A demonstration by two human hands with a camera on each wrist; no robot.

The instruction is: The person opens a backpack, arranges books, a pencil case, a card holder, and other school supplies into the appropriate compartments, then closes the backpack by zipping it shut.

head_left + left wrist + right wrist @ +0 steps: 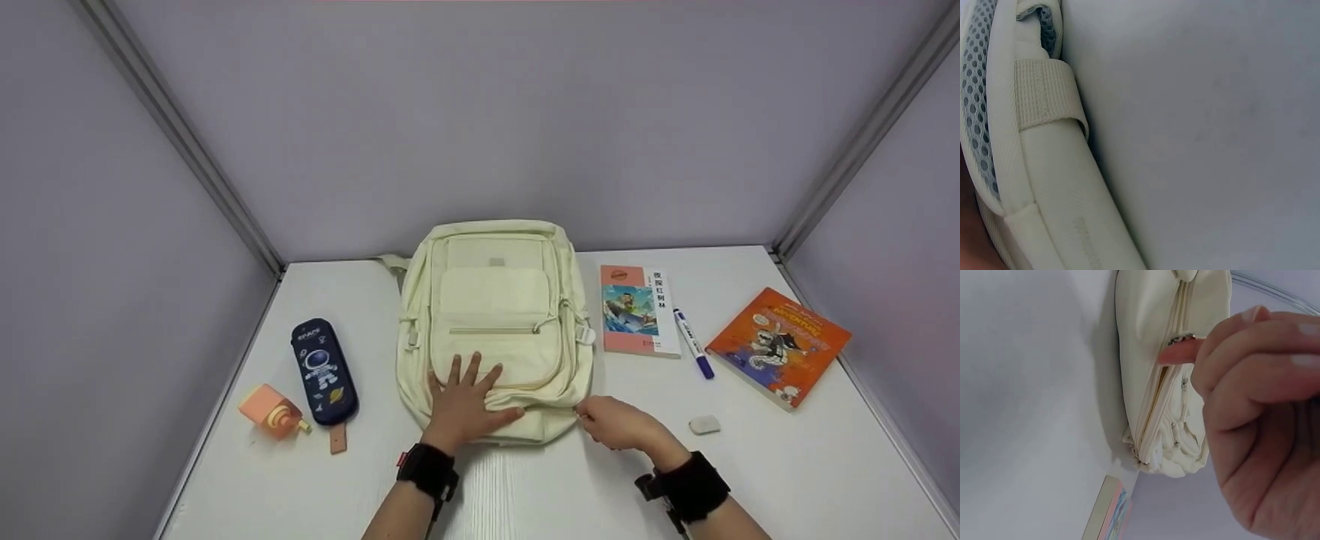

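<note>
A cream backpack lies flat on the white table, front side up. My left hand presses flat on its lower front pocket with the fingers spread. My right hand is at the bag's near right corner with curled fingers. There it pinches a small metal zipper pull on the side zipper, which is slightly parted below the pull. The left wrist view shows only the bag's padded edge with a webbing loop and mesh.
A navy astronaut pencil case and a small orange object lie left of the bag. To its right are a pink book, a blue marker, an orange book and a white eraser. Grey partition walls enclose the table.
</note>
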